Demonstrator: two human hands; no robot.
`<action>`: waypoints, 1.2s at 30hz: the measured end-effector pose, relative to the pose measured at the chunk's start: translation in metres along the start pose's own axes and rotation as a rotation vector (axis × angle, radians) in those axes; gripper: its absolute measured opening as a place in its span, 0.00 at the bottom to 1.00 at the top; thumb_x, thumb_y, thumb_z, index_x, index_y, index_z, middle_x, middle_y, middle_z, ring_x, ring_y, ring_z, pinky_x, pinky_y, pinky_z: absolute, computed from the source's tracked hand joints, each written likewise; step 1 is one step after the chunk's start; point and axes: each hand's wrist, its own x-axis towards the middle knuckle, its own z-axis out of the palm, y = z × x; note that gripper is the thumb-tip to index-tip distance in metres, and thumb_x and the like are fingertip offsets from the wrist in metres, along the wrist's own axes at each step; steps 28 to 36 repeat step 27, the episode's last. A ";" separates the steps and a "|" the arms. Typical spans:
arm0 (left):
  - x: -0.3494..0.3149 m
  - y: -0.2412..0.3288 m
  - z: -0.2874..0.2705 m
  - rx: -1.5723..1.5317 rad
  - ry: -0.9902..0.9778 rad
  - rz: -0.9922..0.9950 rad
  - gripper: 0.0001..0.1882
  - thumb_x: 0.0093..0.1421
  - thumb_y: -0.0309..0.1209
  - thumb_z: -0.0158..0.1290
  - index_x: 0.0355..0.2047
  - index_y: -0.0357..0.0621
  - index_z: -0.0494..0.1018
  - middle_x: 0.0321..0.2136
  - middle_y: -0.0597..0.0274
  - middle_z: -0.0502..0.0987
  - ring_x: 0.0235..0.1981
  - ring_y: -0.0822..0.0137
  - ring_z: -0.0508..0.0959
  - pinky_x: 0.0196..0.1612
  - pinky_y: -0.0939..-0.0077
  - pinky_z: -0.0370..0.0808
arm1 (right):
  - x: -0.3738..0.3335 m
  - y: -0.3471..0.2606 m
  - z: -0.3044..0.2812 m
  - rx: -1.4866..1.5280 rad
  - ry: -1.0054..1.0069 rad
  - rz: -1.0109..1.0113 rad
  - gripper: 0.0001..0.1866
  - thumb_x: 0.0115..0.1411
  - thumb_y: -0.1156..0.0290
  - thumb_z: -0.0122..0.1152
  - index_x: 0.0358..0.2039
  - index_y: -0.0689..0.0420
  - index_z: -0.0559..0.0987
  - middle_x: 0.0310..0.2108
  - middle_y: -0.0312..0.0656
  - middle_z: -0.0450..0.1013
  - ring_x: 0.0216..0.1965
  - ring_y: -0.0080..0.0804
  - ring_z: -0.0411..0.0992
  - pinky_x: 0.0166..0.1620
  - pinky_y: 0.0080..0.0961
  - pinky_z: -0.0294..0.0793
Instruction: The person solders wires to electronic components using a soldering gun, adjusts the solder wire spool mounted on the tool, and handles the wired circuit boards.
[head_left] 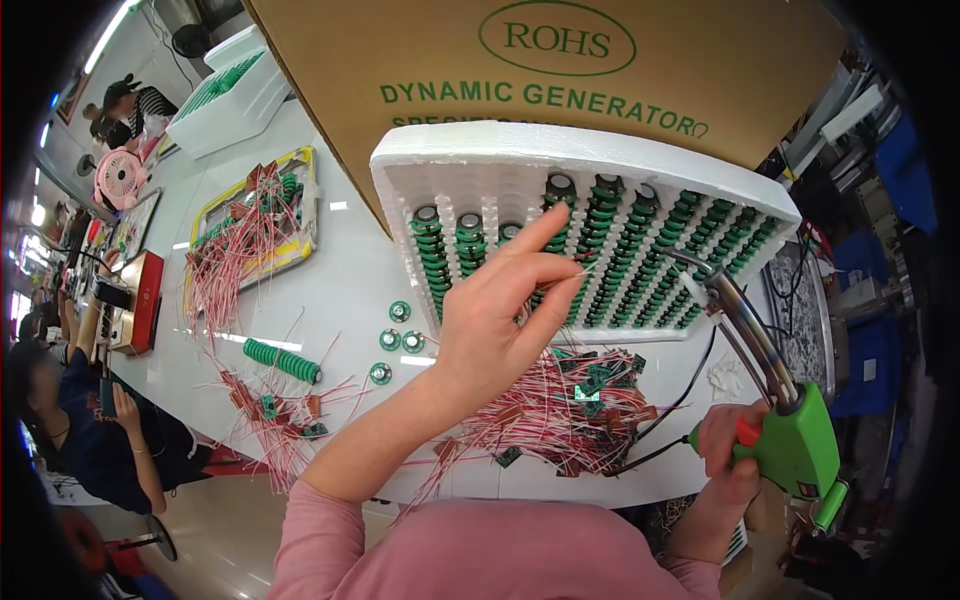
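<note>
My left hand [490, 315] reaches over the white foam tray [400, 160], thumb and middle finger pinched on a thin wire [586, 270], index finger stretched out. Stacks of small round green-rimmed speakers [605, 215] fill slanted rows in the tray. My right hand [730, 450] is wrapped round the handle of a green soldering gun [795, 445] at the right. Its metal tip [680, 258] points to the tray's right-hand rows, apart from my left fingers. Below the tray lies a heap of small circuit boards with red and white wires [570, 415], partly behind my left forearm.
Behind the tray stands a large cardboard box [350, 60]. Loose speakers [389, 339], a speaker stack [282, 360] and more wired boards [270, 410] lie left of my arm. Farther left are a yellow-edged tray [305, 215], a foam box [235, 110] and a seated co-worker [130, 430].
</note>
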 end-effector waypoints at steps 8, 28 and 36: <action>0.000 0.014 0.000 -0.123 -0.089 -0.121 0.06 0.53 0.25 0.52 0.31 0.38 0.71 0.38 0.50 0.74 0.32 0.70 0.76 0.30 0.82 0.72 | 0.003 0.001 -0.004 -0.017 0.001 -0.001 0.28 0.54 0.49 0.54 0.49 0.54 0.64 0.07 0.25 0.58 0.09 0.16 0.54 0.15 0.14 0.55; 0.035 0.006 -0.026 -1.071 -0.082 -1.054 0.12 0.56 0.36 0.49 0.39 0.46 0.68 0.34 0.62 0.75 0.37 0.69 0.76 0.28 0.84 0.70 | 0.046 0.012 -0.004 -0.026 -0.041 0.211 0.30 0.46 0.50 0.63 0.40 0.61 0.67 0.11 0.35 0.62 0.11 0.19 0.57 0.14 0.16 0.54; 0.035 0.006 -0.026 -1.071 -0.082 -1.054 0.12 0.56 0.36 0.49 0.39 0.46 0.68 0.34 0.62 0.75 0.37 0.69 0.76 0.28 0.84 0.70 | 0.046 0.012 -0.004 -0.026 -0.041 0.211 0.30 0.46 0.50 0.63 0.40 0.61 0.67 0.11 0.35 0.62 0.11 0.19 0.57 0.14 0.16 0.54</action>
